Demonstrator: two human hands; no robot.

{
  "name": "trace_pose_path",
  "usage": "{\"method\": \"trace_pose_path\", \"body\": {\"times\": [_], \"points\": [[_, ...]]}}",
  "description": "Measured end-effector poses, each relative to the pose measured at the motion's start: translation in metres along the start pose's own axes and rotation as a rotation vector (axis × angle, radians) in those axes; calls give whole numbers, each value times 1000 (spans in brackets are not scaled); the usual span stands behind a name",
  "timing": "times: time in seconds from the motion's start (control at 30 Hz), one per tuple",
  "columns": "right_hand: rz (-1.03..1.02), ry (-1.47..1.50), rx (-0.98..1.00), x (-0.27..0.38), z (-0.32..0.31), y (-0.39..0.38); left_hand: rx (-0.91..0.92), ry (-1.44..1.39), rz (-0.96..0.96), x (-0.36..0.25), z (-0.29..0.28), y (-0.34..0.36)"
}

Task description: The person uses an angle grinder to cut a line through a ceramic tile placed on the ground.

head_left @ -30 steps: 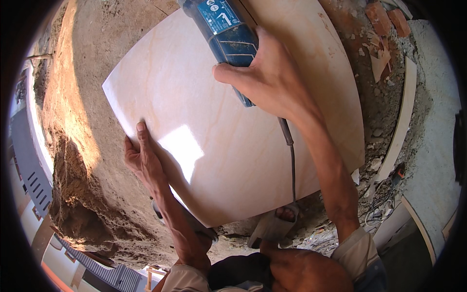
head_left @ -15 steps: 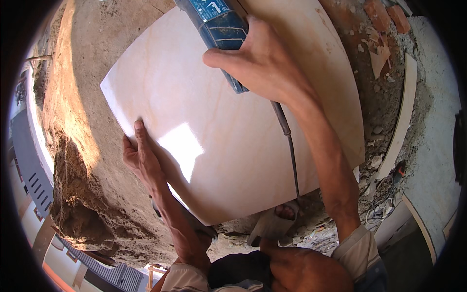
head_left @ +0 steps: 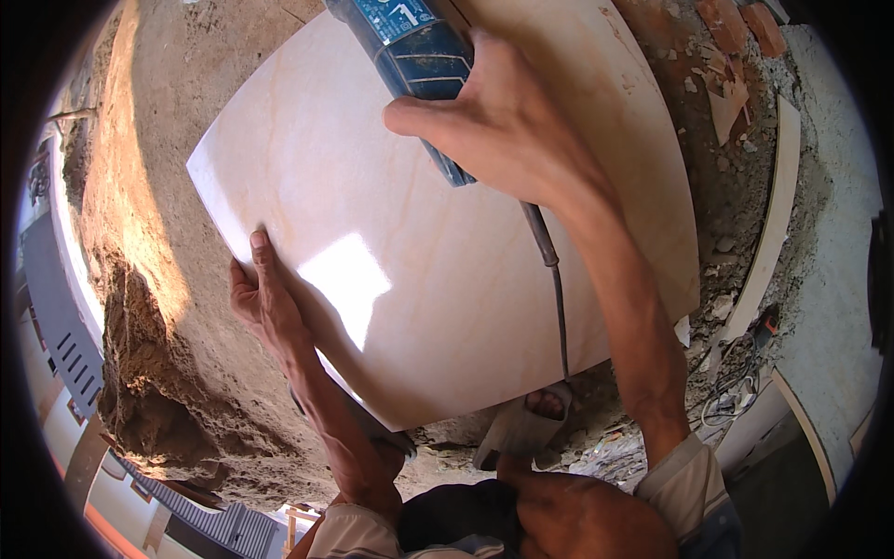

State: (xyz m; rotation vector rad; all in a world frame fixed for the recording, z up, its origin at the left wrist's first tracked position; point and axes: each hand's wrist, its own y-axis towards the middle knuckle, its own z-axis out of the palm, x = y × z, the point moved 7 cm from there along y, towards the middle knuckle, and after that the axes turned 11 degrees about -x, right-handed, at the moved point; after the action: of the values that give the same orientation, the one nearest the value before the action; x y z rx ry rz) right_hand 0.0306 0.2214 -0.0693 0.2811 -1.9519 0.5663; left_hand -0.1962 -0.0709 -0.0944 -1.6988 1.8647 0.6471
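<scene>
A large cream tile (head_left: 484, 307) with faint veins and a bright patch of reflected light lies before me. My left hand (head_left: 270, 296) pinches its left edge, thumb on the top face and fingers at the rim and below. Over the tile's far part, my right hand (head_left: 503, 130) is wrapped round the body of a blue corded power tool (head_left: 410, 51). The tool's working end is beyond the upper edge of the view, so its exact kind is hidden. From its rear a black cord (head_left: 562, 321) runs back over the tile's near edge.
Bare earth (head_left: 209, 205) surrounds the tile, dropping off roughly at left. On the right are brick pieces (head_left: 722, 26), broken tile shards (head_left: 728, 110), a narrow tile strip (head_left: 768, 219) and tangled wires (head_left: 736, 387). My sandalled foot (head_left: 531, 424) is at the tile's near edge.
My left hand and the tile's left corner have shifted slightly to the left. The power tool, still in my right hand, has moved a little left. Both grips are unchanged.
</scene>
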Motion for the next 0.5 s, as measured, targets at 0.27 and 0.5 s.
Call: {"method": "trace_pose_path", "body": {"times": [0.27,0.5], "points": [[28,-26,30,-7,1,-4,-26,-31,54,-7,-1,-1],[3,-33,-10,2,-7,-10,-40,54,51,3,-3,6]]}}
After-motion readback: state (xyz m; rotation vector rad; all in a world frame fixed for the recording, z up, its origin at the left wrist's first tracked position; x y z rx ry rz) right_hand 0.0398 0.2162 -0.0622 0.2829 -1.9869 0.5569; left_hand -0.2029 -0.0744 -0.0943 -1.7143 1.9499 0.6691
